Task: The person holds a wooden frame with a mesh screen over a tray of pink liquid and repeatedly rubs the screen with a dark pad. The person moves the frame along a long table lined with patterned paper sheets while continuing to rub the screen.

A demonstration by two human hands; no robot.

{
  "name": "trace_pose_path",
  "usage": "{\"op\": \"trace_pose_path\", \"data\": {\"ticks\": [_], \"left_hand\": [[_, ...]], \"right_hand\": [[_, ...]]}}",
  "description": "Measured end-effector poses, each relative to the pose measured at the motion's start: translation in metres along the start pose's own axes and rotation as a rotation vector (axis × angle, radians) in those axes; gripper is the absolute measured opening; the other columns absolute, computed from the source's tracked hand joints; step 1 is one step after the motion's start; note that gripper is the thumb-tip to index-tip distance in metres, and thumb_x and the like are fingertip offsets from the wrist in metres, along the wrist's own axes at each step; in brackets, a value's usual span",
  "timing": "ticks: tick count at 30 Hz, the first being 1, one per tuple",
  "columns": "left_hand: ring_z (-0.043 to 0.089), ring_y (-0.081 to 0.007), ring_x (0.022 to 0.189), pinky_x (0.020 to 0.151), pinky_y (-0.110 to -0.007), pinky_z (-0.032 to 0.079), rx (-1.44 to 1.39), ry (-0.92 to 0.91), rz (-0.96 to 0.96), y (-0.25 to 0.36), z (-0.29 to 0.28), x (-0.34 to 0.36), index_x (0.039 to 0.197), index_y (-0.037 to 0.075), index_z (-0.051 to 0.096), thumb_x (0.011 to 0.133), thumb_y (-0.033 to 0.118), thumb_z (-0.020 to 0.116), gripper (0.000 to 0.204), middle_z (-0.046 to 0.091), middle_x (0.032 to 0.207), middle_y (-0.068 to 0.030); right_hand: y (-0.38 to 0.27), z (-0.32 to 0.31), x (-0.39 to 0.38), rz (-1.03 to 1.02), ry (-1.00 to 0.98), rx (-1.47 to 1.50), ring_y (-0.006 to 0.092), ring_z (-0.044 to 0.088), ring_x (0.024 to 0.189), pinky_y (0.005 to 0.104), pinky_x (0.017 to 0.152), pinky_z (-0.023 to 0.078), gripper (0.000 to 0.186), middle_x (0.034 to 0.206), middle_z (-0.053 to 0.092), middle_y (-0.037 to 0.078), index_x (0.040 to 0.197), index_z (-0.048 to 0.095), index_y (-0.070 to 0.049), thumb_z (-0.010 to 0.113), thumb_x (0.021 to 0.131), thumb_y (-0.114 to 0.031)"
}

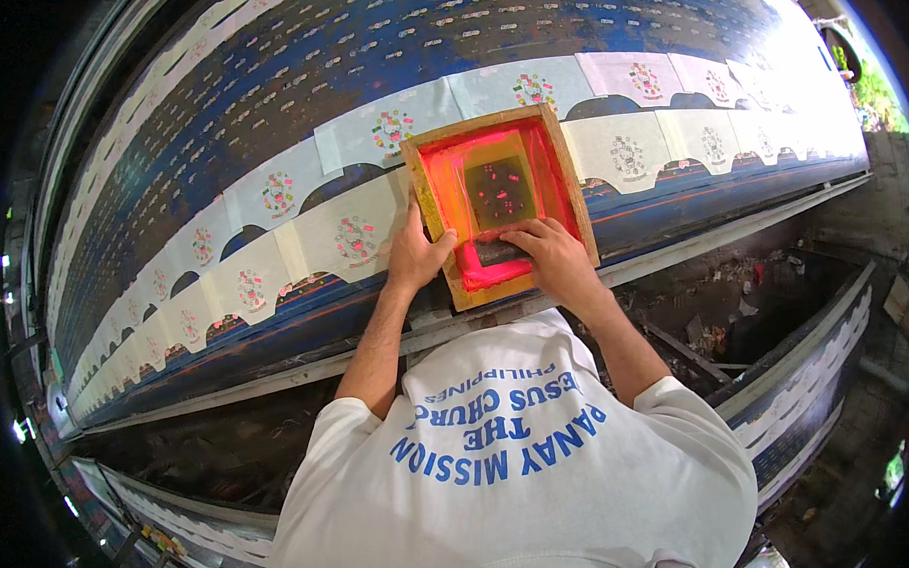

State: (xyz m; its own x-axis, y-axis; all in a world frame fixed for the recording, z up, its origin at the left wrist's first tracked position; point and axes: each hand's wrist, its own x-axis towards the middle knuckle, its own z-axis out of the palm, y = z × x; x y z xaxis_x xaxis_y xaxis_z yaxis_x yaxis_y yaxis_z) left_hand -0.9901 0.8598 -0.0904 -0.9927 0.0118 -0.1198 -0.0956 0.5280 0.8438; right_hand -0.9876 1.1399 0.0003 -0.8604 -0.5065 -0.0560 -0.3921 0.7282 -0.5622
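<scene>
Pressing down, the right hand (554, 260) wraps its grip tight on a squeegee (498, 250) inside the wooden frame (499, 204); the left hand (413, 253) grips the frame's edge beside it.

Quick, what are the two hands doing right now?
Left hand: gripping the left edge of the wooden screen frame.
Right hand: closed on the squeegee inside the frame.

Fabric pieces (358, 237) close around wooden screen frame (499, 204)
</scene>
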Motion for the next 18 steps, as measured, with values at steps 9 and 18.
{"op": "trace_pose_path", "data": {"ticks": [9, 18], "left_hand": [[0.077, -0.0492, 0.117, 0.104, -0.052, 0.062, 0.003, -0.157, -0.236, 0.027, -0.012, 0.005, 0.180, 0.002, 0.005, 0.091, 0.040, 0.076, 0.119, 0.078, 0.129, -0.0321], [0.079, -0.0468, 0.110, 0.098, -0.052, 0.064, 0.026, -0.072, -0.106, 0.015, -0.008, -0.001, 0.179, 0.000, 0.008, 0.091, 0.039, 0.075, 0.118, 0.079, 0.123, -0.0315]], "right_hand": [[0.031, -0.027, 0.106, -0.036, 0.049, -0.068, 0.0414, 0.071, 0.122, 0.0496, 0.106, 0.057, 0.038, 0.122, 0.077, 0.016, 0.129, 0.079, -0.010, 0.074, 0.093, 0.000], [0.007, -0.001, 0.042, 0.031, 0.099, -0.056, 0.0379, 0.067, 0.130, 0.0486, 0.112, 0.056, 0.048, 0.133, 0.075, 0.013, 0.134, 0.078, -0.011, 0.072, 0.090, 0.006]]}}
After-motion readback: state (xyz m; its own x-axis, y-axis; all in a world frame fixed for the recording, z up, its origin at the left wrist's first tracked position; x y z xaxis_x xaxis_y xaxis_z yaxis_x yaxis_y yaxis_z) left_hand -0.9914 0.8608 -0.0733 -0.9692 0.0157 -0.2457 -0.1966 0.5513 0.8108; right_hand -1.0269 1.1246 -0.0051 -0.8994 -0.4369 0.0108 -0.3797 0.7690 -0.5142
